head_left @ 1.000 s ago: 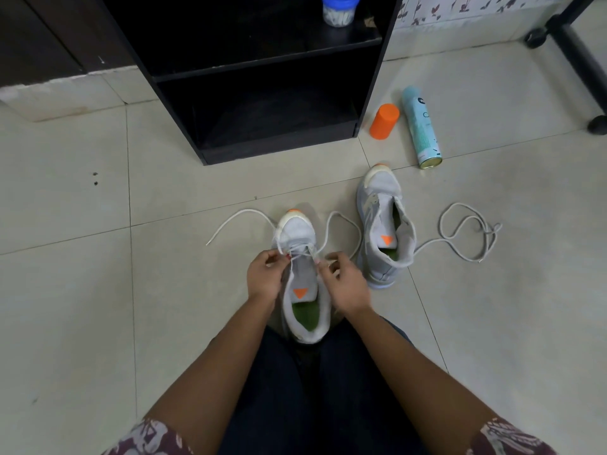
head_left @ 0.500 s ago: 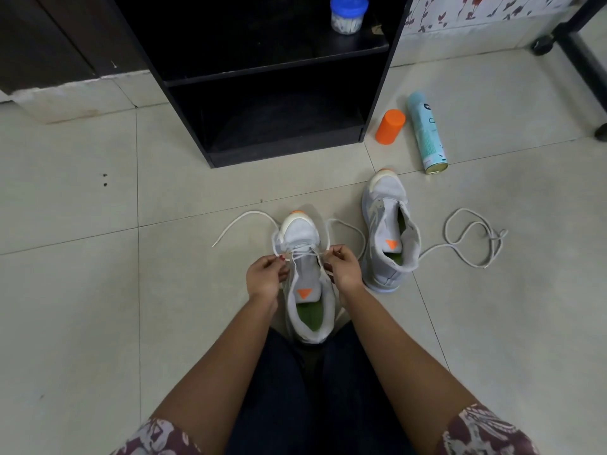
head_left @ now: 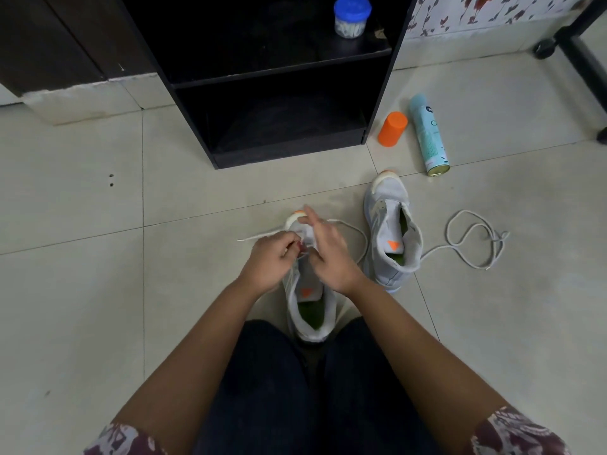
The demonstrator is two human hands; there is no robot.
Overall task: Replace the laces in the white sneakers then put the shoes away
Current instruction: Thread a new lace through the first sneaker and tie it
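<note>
Left hand (head_left: 269, 261) pinches lace (head_left: 259, 237) at near sneaker (head_left: 307, 284); bare floor tile (head_left: 82, 290) leftward.

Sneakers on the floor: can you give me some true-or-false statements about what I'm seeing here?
The left hand pinches a lace at the near sneaker. True.
The other sneaker is already laced. False: no lace shows in it; a loose lace lies on the floor beside it.
The spray can stands upright. False: it lies on its side, next to an orange cap.
A blue-lidded jar sits on the black shelf. True.
</note>
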